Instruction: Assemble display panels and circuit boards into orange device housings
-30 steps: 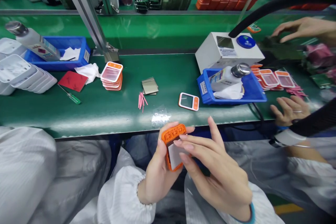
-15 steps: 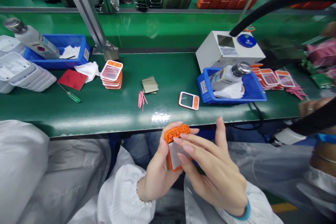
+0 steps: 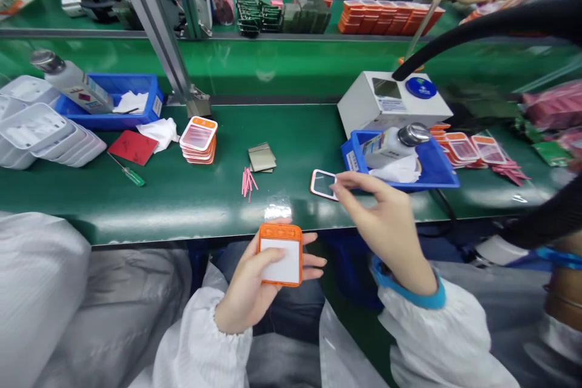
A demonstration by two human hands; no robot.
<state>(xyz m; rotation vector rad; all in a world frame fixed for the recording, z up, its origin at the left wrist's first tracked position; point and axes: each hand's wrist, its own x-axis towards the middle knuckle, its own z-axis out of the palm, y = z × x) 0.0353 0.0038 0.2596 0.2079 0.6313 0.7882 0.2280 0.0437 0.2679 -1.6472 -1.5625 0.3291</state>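
My left hand [image 3: 248, 288] holds an orange frame with a white panel [image 3: 280, 254] flat, just below the edge of the green belt [image 3: 182, 194]. My right hand [image 3: 382, 221] is stretched out over the belt, its thumb and fingers pinched at the right end of a single orange-edged screen cover [image 3: 322, 183] lying there. Whether the cover is lifted I cannot tell. A small clear plastic film [image 3: 277, 208] lies on the belt just above the orange frame.
A stack of orange covers [image 3: 199, 140], pink strips [image 3: 248, 180], grey pads [image 3: 261, 157], a screwdriver [image 3: 130, 173] and white trays [image 3: 40, 136] lie to the left. A blue bin with a bottle [image 3: 400, 154] and a white box [image 3: 391, 100] stand right. Other people's hands work across the belt.
My right hand left the orange frame and reached forward to the single cover on the belt. My left hand turned the frame flat and lowered it. The neighbour's hand at right withdrew.
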